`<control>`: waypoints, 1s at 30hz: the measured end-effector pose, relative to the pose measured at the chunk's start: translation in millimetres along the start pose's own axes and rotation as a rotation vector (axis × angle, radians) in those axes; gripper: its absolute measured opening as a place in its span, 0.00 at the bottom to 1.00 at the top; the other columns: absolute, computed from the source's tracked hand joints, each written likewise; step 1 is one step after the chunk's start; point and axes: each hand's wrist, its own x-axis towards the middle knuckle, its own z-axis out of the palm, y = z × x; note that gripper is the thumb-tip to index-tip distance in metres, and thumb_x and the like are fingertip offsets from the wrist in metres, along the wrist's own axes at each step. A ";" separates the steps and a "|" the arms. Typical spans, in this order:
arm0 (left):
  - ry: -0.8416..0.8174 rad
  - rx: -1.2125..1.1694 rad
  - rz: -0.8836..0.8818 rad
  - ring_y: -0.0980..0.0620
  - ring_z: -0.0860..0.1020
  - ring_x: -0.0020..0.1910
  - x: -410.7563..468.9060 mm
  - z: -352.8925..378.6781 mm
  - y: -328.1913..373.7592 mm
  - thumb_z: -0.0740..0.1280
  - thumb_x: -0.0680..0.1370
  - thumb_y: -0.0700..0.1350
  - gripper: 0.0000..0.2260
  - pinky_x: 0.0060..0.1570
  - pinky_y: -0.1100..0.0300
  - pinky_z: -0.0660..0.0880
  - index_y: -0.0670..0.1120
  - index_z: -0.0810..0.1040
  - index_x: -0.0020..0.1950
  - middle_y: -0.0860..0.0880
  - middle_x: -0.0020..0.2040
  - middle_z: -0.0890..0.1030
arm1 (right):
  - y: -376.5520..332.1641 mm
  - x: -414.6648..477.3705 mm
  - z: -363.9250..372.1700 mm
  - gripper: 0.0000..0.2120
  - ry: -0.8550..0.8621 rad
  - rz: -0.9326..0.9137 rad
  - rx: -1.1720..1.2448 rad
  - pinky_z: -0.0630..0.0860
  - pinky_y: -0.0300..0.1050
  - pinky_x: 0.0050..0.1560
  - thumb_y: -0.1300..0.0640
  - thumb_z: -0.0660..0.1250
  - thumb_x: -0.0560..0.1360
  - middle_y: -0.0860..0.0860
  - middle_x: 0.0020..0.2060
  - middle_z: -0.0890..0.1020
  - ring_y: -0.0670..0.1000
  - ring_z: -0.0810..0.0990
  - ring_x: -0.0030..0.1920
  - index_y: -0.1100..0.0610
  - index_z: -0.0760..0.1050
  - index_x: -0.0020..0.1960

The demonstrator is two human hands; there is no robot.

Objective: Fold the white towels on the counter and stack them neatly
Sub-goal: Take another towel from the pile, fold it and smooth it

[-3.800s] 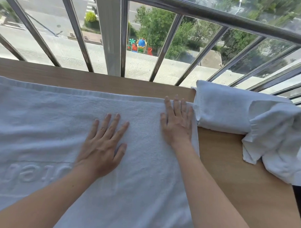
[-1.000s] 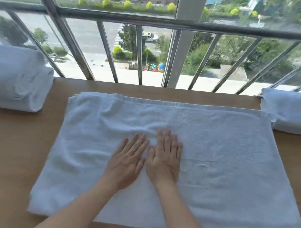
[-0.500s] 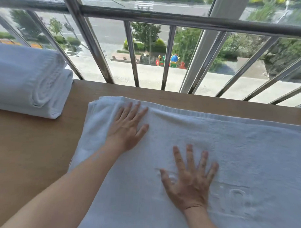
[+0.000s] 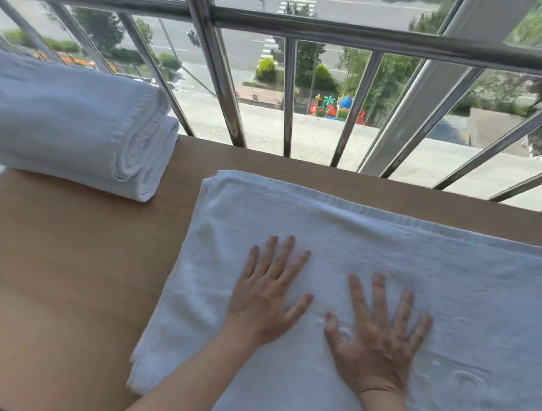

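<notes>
A large white towel [image 4: 385, 249], folded in layers, lies flat on the wooden counter [image 4: 70, 275] and runs off the right edge of view. My left hand [image 4: 266, 292] lies palm down with spread fingers near the towel's left part. My right hand [image 4: 379, 335] presses flat beside it, fingers splayed, close to an embossed mark in the cloth. A stack of folded white towels [image 4: 73, 124] sits at the counter's back left, rolled edges facing right.
A metal railing [image 4: 227, 90] with slanted bars stands right behind the counter's far edge, with a street and a playground far below. Bare wood shows between the stack and the flat towel.
My left hand has slid back from the towel's far left corner toward me and now lies beside my right hand. The view has shifted left and down.
</notes>
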 end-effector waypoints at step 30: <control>-0.079 0.010 -0.046 0.49 0.42 0.82 -105.2 9.0 19.7 0.49 0.83 0.64 0.30 0.79 0.46 0.43 0.58 0.47 0.83 0.53 0.83 0.45 | -2.3 -1.1 -1.6 0.35 -0.081 0.062 0.054 0.43 0.73 0.75 0.34 0.56 0.72 0.49 0.79 0.64 0.66 0.54 0.79 0.42 0.64 0.78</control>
